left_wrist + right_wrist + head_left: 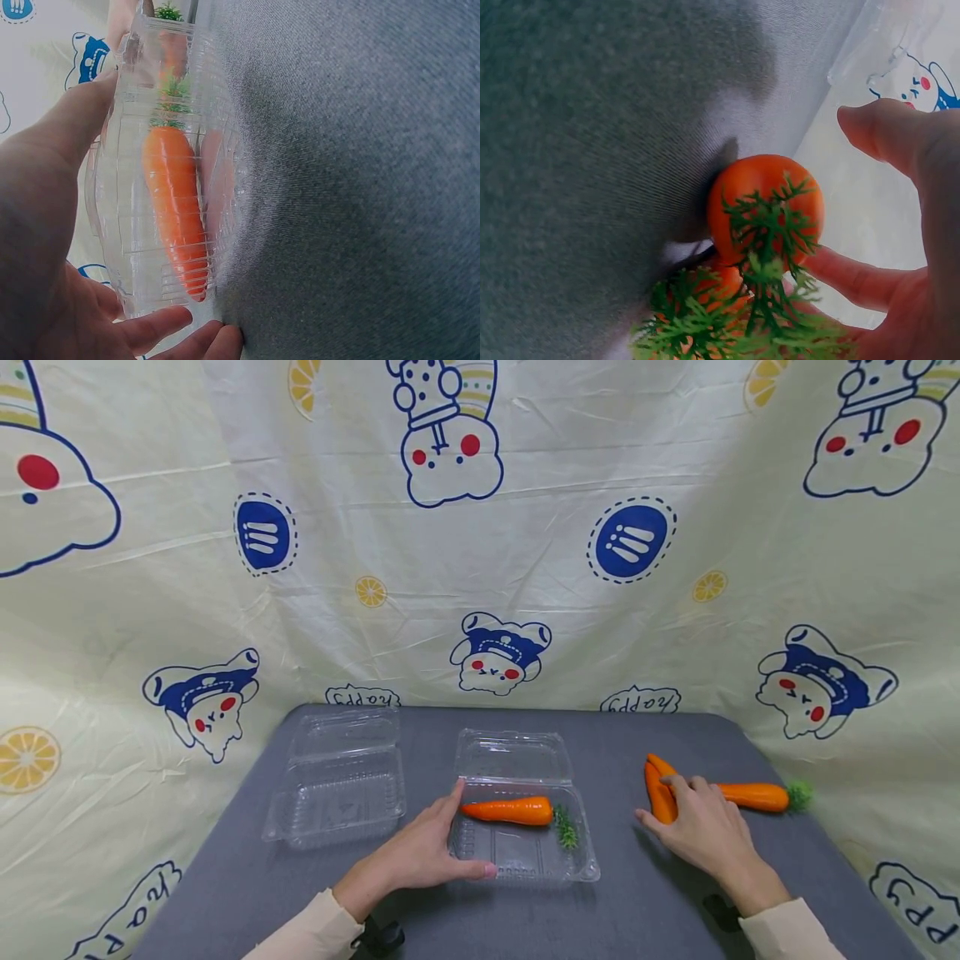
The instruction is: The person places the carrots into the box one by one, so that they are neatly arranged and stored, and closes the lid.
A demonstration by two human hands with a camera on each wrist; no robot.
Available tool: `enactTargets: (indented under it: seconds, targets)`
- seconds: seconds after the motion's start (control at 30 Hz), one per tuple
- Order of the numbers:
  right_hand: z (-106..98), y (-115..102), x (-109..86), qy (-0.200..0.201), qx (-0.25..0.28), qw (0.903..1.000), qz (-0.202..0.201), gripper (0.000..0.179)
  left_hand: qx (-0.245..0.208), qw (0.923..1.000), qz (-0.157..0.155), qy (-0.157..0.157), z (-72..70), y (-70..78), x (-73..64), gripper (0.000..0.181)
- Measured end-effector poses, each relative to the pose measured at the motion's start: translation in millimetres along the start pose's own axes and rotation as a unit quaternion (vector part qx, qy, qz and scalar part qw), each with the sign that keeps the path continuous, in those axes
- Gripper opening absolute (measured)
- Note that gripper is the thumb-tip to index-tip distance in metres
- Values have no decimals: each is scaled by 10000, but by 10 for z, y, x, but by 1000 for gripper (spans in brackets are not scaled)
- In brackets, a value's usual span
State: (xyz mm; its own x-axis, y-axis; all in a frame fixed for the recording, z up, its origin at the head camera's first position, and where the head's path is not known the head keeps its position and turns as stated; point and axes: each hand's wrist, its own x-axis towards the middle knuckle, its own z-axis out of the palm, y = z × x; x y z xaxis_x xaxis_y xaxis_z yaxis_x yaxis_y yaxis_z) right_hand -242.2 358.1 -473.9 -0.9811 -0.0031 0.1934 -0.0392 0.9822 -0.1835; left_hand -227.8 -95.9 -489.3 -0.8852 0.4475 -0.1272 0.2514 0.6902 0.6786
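Clear plastic box point(525, 858), ribbed and hinged, with its lid point(513, 758) open on the far side. Inside the box, one glossy orange carrot point(510, 811) lies crosswise, tip toward the left wall, feathery green top point(566, 831) bending toward the near side. Well right of the box, another carrot point(753, 796) points its green tuft point(800, 796) away from it; between them, a further carrot point(659, 793) lies roughly front to back, both partly hidden

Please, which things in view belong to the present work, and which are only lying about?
Seemingly in the work:
middle container, left hand at its edge
carrot inside it
loose carrots at the right hand

Seemingly only around:
left container, touched by neither hand
patterned cloth behind the grey table
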Motion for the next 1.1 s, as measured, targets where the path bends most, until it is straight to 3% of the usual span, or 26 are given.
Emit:
enactTargets:
  seconds: [0.23,0.57,1.1]
  targets:
    - [38,5,-11,35,-33,10000,-55,83,-5,10000,18,-7,6,0,5,141]
    - [108,-40,-22,229,147,9992,-287,61,2,10000,-64,3,4,-8,3,142]
    - [110,-75,-8,197,213,9989,-367,61,-2,10000,-2,23,8,-4,0,141]
